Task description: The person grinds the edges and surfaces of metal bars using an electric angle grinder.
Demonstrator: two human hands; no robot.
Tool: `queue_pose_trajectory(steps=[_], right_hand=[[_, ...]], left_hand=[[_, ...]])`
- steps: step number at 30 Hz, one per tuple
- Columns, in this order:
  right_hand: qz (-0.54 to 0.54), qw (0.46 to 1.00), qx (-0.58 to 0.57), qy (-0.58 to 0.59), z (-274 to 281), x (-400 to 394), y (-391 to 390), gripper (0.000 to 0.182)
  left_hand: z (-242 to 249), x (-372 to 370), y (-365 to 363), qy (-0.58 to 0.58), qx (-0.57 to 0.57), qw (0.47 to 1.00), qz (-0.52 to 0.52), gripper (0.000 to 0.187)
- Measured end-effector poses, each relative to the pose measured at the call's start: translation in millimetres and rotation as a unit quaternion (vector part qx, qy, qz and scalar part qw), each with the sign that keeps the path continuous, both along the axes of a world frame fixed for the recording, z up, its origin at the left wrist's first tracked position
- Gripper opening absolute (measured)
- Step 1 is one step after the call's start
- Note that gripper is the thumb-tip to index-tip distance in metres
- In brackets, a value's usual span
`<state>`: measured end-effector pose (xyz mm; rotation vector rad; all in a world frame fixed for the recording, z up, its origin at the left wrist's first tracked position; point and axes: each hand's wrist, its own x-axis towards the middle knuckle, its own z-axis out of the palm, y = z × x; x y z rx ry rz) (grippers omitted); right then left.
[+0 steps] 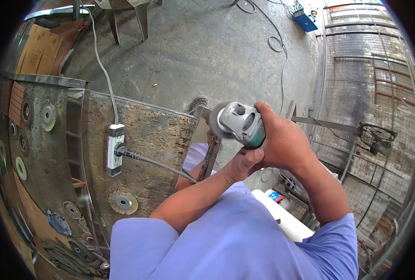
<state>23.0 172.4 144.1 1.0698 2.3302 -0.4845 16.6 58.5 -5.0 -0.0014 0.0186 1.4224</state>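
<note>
An angle grinder (242, 122) with a grey metal head and green body is held out in front of my chest. My right hand (284, 142) wraps round its body from the right, thumb up near the head. My left hand (247, 164) is closed round the lower end of the body, just below my right hand. The grinder's round disc (220, 121) looks smeared, and it overlaps the edge of a shiny metal piece (199, 135) at the table's end. That piece mirrors my shirt and arm.
On the worn wooden table (147, 130) lies a power strip (115, 150) with a grey cord (156, 162) plugged in. A wire wheel (123, 202) sits nearby, with several more wheels at the left. A metal bar (326, 122) extends rightward. A blue box (305, 21) stands far off.
</note>
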Motion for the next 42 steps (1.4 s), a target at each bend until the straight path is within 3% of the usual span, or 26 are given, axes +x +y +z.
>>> queue_pose_trajectory(steps=[3, 6, 9, 12, 15, 18, 21, 25, 29, 32, 36, 39, 42], right_hand=[[0.006, 1.000, 0.004, -0.008, 1, -9, 0, 0.098], [0.064, 0.998, 0.002, 0.022, 2, -27, -2, 0.079], [0.055, 0.998, -0.001, 0.014, 6, -30, -2, 0.078], [-0.001, 1.000, -0.013, 0.004, 4, -9, 1, 0.095], [-0.028, 0.999, -0.016, 0.000, 5, -6, 2, 0.096], [0.001, 1.000, -0.023, -0.004, 8, -27, 5, 0.081], [0.028, 0.999, -0.016, 0.015, 7, -32, 3, 0.080], [-0.037, 0.999, -0.028, -0.002, 5, -11, 6, 0.096], [-0.043, 0.999, 0.000, -0.021, 4, -2, 7, 0.095], [0.026, 1.000, 0.004, -0.003, 10, -15, 3, 0.081], [0.070, 0.997, -0.006, 0.008, 3, -20, -4, 0.075], [0.038, 0.999, 0.012, 0.003, 15, -16, -8, 0.074], [0.027, 0.999, 0.039, -0.017, 10, -2, -9, 0.074]], left_hand=[[-2, 0, -2, -0.008, -0.001, 1.000, 0.010, 0.102], [-5, -7, -3, -0.021, -0.007, 0.999, 0.043, 0.103], [-4, -11, -3, -0.026, -0.010, 0.999, 0.039, 0.104], [-1, 3, -3, -0.004, -0.015, 1.000, 0.005, 0.103], [3, -2, 1, 0.016, -0.007, 1.000, -0.007, 0.103], [0, -7, 2, -0.001, -0.008, 1.000, 0.017, 0.104], [-7, -16, 0, 0.028, 0.010, 0.999, 0.014, 0.106], [4, -5, -1, 0.041, 0.009, 0.999, -0.014, 0.100], [-3, 4, 4, 0.017, 0.029, 0.998, -0.050, 0.097], [-4, 4, 4, 0.001, 0.013, 1.000, 0.006, 0.102], [-1, -7, -3, 0.060, 0.019, 0.998, 0.026, 0.123], [-3, 3, -3, 0.022, 0.006, 1.000, 0.001, 0.110], [0, 4, -1, 0.017, 0.028, 0.997, -0.064, 0.112]])
